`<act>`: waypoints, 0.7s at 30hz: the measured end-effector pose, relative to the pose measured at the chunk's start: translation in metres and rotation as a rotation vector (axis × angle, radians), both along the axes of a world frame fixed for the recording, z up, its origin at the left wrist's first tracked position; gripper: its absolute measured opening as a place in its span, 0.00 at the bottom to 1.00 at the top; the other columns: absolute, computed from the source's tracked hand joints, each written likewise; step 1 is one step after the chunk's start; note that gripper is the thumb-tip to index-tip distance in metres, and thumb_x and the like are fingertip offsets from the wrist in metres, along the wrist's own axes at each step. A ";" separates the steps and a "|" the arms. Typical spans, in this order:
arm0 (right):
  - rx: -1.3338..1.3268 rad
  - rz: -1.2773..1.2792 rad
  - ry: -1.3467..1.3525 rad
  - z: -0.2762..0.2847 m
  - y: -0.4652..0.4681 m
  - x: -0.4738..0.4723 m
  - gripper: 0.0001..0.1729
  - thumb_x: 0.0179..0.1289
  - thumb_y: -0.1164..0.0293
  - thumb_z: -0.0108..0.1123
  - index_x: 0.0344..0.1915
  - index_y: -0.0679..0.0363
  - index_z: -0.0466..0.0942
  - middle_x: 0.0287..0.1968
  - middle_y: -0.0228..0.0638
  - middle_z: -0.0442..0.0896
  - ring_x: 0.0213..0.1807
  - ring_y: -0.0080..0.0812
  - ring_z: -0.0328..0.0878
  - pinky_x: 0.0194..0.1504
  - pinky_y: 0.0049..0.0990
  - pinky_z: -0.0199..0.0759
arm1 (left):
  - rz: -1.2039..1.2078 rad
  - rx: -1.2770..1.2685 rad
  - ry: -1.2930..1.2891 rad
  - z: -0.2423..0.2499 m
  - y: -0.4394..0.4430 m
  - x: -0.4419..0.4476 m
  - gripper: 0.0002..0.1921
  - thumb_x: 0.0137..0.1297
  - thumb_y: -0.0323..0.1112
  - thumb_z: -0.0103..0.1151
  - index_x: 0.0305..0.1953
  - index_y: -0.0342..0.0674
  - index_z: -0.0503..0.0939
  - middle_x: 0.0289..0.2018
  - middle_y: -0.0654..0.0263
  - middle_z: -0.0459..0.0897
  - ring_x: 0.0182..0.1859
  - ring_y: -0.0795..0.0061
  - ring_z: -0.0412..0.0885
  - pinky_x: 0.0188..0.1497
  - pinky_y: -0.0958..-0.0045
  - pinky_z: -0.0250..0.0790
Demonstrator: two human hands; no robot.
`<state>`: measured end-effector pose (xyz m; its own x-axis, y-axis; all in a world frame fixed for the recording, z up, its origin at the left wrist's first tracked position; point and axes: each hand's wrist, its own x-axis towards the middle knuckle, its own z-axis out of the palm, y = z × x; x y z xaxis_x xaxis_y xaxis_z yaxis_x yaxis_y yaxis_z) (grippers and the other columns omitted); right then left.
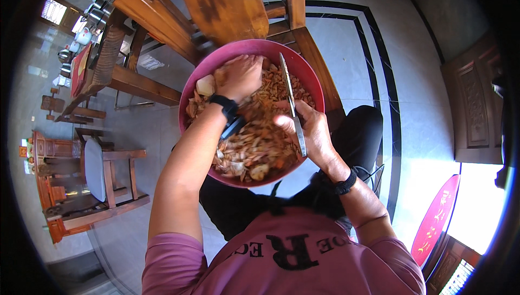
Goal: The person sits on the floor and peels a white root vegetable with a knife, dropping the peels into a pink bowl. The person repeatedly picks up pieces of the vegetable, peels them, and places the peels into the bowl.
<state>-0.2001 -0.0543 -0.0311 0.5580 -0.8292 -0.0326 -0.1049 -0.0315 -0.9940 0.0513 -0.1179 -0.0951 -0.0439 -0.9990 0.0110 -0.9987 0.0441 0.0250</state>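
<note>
A pink-red round basin [313,63] in front of me holds many small chopped brownish-orange pieces [243,148], perhaps vegetable. My left hand [239,76], with a dark watch on the wrist, reaches into its far left part; the hand is blurred and its fingertips are partly hidden, so a grip does not show. Beside it lies a pale, blocky chunk [206,85]. At the basin's right side, my right hand [310,126] holds a long, narrow metal blade, seemingly a knife [289,87], which slants over the contents. A dark band circles the right wrist.
A wooden chair or bench [317,71] stands just beyond the basin. Up left is a thick wooden table [107,57] bearing metal pots and cups. A chair with a grey cushion [94,169] stands to the left. My black-trousered knee [363,126] is at the right of the basin.
</note>
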 end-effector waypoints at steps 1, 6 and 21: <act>0.012 0.002 -0.006 0.000 0.000 0.000 0.34 0.59 0.48 0.71 0.54 0.63 0.79 0.26 0.25 0.79 0.26 0.15 0.73 0.29 0.21 0.74 | 0.002 -0.043 -0.021 -0.003 0.001 -0.002 0.19 0.67 0.31 0.53 0.57 0.33 0.73 0.55 0.46 0.77 0.61 0.50 0.73 0.66 0.53 0.61; -0.008 0.001 0.009 0.003 0.002 0.000 0.34 0.60 0.48 0.71 0.54 0.63 0.79 0.26 0.25 0.78 0.26 0.16 0.73 0.29 0.21 0.74 | 0.019 -0.107 -0.007 -0.006 0.007 -0.007 0.16 0.64 0.31 0.56 0.53 0.37 0.75 0.49 0.50 0.78 0.56 0.50 0.73 0.61 0.52 0.62; 0.078 -0.005 -0.002 -0.005 0.002 0.000 0.33 0.57 0.49 0.73 0.51 0.66 0.80 0.25 0.29 0.81 0.22 0.16 0.73 0.26 0.22 0.71 | -0.042 0.219 0.368 -0.015 0.008 -0.010 0.22 0.62 0.47 0.60 0.57 0.53 0.79 0.54 0.58 0.81 0.63 0.53 0.71 0.66 0.48 0.56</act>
